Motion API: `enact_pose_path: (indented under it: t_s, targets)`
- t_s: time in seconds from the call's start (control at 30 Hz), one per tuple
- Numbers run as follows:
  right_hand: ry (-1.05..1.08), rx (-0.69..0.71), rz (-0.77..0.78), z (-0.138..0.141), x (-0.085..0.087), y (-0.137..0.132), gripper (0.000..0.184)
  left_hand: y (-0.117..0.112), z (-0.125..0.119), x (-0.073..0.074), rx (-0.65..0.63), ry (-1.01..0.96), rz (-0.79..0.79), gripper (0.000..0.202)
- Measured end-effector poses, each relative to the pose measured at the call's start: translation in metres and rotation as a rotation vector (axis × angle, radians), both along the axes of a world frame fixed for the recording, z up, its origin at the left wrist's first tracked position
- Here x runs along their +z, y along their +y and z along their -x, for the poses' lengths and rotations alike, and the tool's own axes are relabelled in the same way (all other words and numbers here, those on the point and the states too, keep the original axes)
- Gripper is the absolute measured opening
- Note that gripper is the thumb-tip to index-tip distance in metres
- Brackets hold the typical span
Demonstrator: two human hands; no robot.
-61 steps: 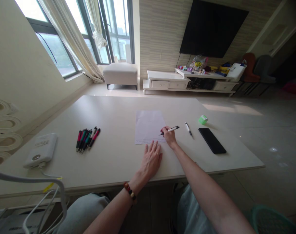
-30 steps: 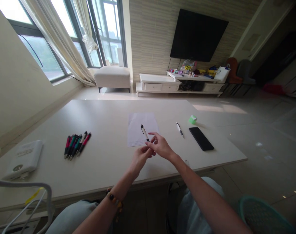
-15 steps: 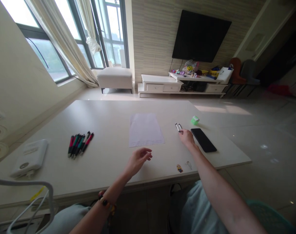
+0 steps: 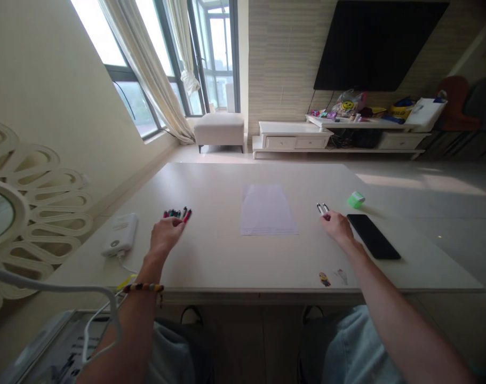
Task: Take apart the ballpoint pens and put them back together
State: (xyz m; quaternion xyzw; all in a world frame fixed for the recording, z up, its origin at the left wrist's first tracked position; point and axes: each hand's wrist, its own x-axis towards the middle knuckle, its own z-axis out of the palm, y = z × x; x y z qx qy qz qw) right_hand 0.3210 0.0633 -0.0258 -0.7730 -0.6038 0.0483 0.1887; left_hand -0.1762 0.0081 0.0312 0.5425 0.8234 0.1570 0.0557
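On the left of the table, my left hand (image 4: pixel 166 234) is over a bunch of several pens (image 4: pixel 173 213), mostly dark with red and green barrels, and covers their lower parts. Its fingers are curled in, closed about the red pen (image 4: pixel 187 215) at the right end of the bunch. To the right, my right hand (image 4: pixel 337 225) pinches the near ends of two white pens (image 4: pixel 323 208) at the tabletop. Between the hands lies a white sheet of paper (image 4: pixel 268 208) with faint lines along its near edge.
Right of my right hand lie a black phone (image 4: pixel 373 236) and a small green-and-white object (image 4: pixel 356 200). Two stickers, one a yellow figure (image 4: pixel 324 279), sit near the front edge. A white power bank (image 4: pixel 120 234) with a cable stands far left.
My left hand has moved left from in front of the paper to the bunch of pens, and its fingers have closed there. My right hand stays at the white pens. The view has turned left.
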Motion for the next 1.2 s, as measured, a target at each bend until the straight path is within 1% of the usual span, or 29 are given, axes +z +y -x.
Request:
enact_pose_path:
  t_s: [0.03, 0.1, 0.23, 0.33, 0.43, 0.57, 0.63, 0.7, 0.8, 0.83, 0.9, 0.97, 1.0, 1.03, 1.1, 1.13, 1.17, 1.2]
  targets:
    - [0.009, 0.017, 0.017, 0.004, 0.002, -0.002, 0.024, 0.000, 0.006, -0.001, 0.010, -0.006, 0.014, 0.029]
    - [0.017, 0.080, 0.062, 0.016, 0.005, -0.006, 0.027, 0.000, 0.009, -0.003, 0.000, -0.018, 0.026, 0.030]
    - [0.014, 0.282, 0.151, 0.047, 0.014, -0.020, 0.042, -0.003, -0.008, 0.003, -0.066, -0.038, 0.019, 0.031]
    - [0.021, 0.378, 0.154, 0.070, 0.019, -0.035, 0.043, -0.002, -0.018, 0.006, -0.083, -0.002, 0.015, 0.037]
    - [-0.001, 0.467, 0.133, 0.088, 0.022, -0.052, 0.037, 0.002, -0.013, -0.001, -0.043, 0.058, 0.007, 0.036]
    - [-0.036, 0.561, 0.144, 0.100, 0.022, -0.067, 0.032, 0.007, 0.004, -0.021, 0.018, 0.084, 0.034, 0.036]
    - [-0.038, 0.594, 0.140, 0.103, 0.022, -0.071, 0.032, 0.009, 0.008, -0.027, 0.044, 0.082, 0.045, 0.036]
    - [-0.036, 0.611, 0.138, 0.105, 0.023, -0.072, 0.031, 0.010, 0.008, -0.029, 0.063, 0.065, 0.046, 0.033]
    - [-0.009, 0.600, 0.124, 0.109, 0.025, -0.071, 0.030, 0.013, 0.002, -0.024, 0.091, 0.016, 0.015, 0.028]
    - [0.020, 0.595, 0.107, 0.111, 0.026, -0.071, 0.030, 0.014, -0.002, -0.021, 0.088, -0.047, -0.016, 0.027]
    - [0.131, 0.591, 0.057, 0.118, 0.029, -0.071, 0.034, 0.015, -0.017, -0.014, 0.043, -0.271, -0.086, 0.027]
    - [0.327, 0.600, 0.022, 0.130, 0.031, -0.073, 0.040, 0.013, -0.041, -0.008, -0.046, -0.566, -0.130, 0.035]
    - [0.459, 0.607, 0.031, 0.137, 0.032, -0.074, 0.043, 0.010, -0.057, -0.005, -0.091, -0.642, -0.126, 0.039]
    - [0.609, 0.618, 0.067, 0.144, 0.033, -0.075, 0.047, 0.005, -0.074, -0.003, -0.154, -0.731, -0.114, 0.042]
    - [0.922, 0.644, 0.207, 0.157, 0.035, -0.078, 0.053, -0.007, -0.110, -0.001, -0.309, -1.155, -0.065, 0.041]
    - [1.057, 0.659, 0.281, 0.162, 0.037, -0.079, 0.056, -0.013, -0.127, -0.001, -0.378, -1.278, -0.030, 0.040]
    - [1.169, 0.674, 0.337, 0.166, 0.039, -0.080, 0.056, -0.020, -0.142, -0.002, -0.442, -1.347, 0.004, 0.038]
    - [1.256, 0.690, 0.374, 0.169, 0.041, -0.080, 0.054, -0.025, -0.155, -0.003, -0.499, -1.363, 0.022, 0.038]
